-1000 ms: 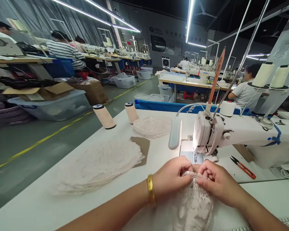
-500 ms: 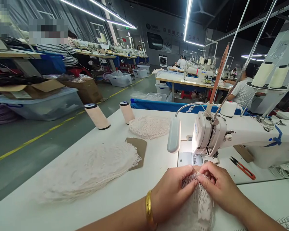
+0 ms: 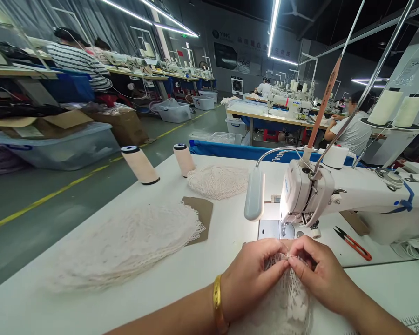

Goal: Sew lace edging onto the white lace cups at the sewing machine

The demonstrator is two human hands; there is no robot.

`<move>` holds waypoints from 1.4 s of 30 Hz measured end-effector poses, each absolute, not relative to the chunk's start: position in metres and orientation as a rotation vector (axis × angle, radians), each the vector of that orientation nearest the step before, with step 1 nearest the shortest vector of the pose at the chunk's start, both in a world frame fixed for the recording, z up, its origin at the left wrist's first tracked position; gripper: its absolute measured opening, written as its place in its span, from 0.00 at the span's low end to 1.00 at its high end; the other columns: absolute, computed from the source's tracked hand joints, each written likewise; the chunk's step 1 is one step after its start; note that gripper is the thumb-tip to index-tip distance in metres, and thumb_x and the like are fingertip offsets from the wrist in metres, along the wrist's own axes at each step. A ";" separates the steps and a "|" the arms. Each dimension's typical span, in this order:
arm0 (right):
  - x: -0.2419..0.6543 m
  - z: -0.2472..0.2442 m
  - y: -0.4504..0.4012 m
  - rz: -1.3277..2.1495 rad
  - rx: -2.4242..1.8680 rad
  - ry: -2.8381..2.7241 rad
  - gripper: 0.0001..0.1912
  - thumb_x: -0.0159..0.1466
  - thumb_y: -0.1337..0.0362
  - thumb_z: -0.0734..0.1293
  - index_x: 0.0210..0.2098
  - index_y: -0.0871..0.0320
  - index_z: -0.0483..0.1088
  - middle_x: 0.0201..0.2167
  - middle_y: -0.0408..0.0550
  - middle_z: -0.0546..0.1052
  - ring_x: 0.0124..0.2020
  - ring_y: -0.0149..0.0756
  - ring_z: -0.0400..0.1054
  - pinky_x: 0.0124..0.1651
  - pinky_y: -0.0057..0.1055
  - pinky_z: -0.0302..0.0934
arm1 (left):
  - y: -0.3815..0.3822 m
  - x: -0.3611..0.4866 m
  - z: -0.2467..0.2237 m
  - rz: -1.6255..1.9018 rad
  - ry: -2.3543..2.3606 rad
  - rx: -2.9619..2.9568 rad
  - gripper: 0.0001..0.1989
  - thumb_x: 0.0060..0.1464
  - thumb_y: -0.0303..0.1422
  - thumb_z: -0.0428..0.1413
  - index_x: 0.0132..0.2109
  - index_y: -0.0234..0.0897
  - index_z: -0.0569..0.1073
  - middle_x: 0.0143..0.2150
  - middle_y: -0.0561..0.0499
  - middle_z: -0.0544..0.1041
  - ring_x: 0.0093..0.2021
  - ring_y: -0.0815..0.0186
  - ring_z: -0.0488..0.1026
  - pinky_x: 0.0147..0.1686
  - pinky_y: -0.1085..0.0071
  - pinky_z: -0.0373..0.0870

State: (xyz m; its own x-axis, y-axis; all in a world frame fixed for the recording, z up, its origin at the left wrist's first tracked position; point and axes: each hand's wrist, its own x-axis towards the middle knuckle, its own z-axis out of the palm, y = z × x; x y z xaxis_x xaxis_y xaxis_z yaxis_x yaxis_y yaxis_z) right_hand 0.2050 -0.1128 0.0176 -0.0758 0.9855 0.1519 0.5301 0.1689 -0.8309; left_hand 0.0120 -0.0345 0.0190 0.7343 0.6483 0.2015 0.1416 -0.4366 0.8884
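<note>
My left hand (image 3: 253, 277), with a gold bangle at its wrist, pinches the edge of a white lace piece (image 3: 295, 302). Thumb and fingers of my right hand (image 3: 317, 272) grip the same lace, and the fingertips of both hands meet. They are just in front of the needle area of a white sewing machine (image 3: 309, 190), whose lamp (image 3: 254, 193) is lit. The lace hangs down below my hands to the bottom of the view. Where the fingertips meet, the lace is partly hidden.
On the left of the table lies a large lace stack (image 3: 125, 246) over brown card (image 3: 200, 218). Behind are a smaller lace pile (image 3: 218, 181) and two thread cones (image 3: 139, 165). Red-handled snips (image 3: 354, 244) lie right. A person in a striped shirt (image 3: 77, 63) sits far left.
The view has shifted slightly. My hands keep their pinch on the lace in nearly the same place before the machine.
</note>
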 end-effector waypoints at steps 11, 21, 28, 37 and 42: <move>0.203 0.019 -0.114 0.776 -1.465 -1.678 0.08 0.72 0.56 0.66 0.40 0.52 0.72 0.32 0.41 0.74 0.32 0.35 0.64 0.35 0.30 0.57 | -0.034 0.010 0.017 0.736 0.615 2.070 0.12 0.66 0.36 0.57 0.34 0.41 0.81 0.29 0.52 0.78 0.29 0.65 0.70 0.35 0.70 0.66; 0.206 0.016 -0.113 0.594 -1.335 -1.700 0.08 0.73 0.60 0.68 0.36 0.51 0.75 0.34 0.43 0.76 0.36 0.37 0.69 0.40 0.31 0.62 | -0.035 0.014 0.025 0.674 0.606 1.841 0.10 0.61 0.37 0.59 0.46 0.42 0.82 0.45 0.49 0.85 0.46 0.57 0.79 0.48 0.65 0.71; 0.207 0.013 -0.114 0.547 -1.343 -1.697 0.10 0.73 0.58 0.68 0.35 0.50 0.76 0.32 0.43 0.76 0.34 0.37 0.67 0.39 0.31 0.64 | -0.036 0.015 0.022 0.718 0.775 1.823 0.10 0.55 0.39 0.61 0.31 0.39 0.73 0.32 0.52 0.76 0.35 0.62 0.71 0.37 0.68 0.66; 0.206 0.014 -0.114 0.555 -1.315 -1.701 0.08 0.73 0.60 0.68 0.36 0.50 0.76 0.34 0.43 0.77 0.36 0.37 0.70 0.40 0.31 0.64 | -0.039 0.019 0.023 0.678 0.732 1.647 0.11 0.52 0.40 0.62 0.38 0.39 0.73 0.33 0.53 0.75 0.35 0.62 0.72 0.36 0.68 0.67; 0.206 0.015 -0.113 0.556 -1.304 -1.701 0.08 0.73 0.61 0.67 0.37 0.50 0.76 0.34 0.43 0.77 0.36 0.37 0.70 0.40 0.30 0.63 | -0.035 0.017 0.021 0.627 0.666 1.646 0.13 0.54 0.43 0.63 0.40 0.38 0.77 0.40 0.48 0.82 0.43 0.57 0.77 0.44 0.65 0.71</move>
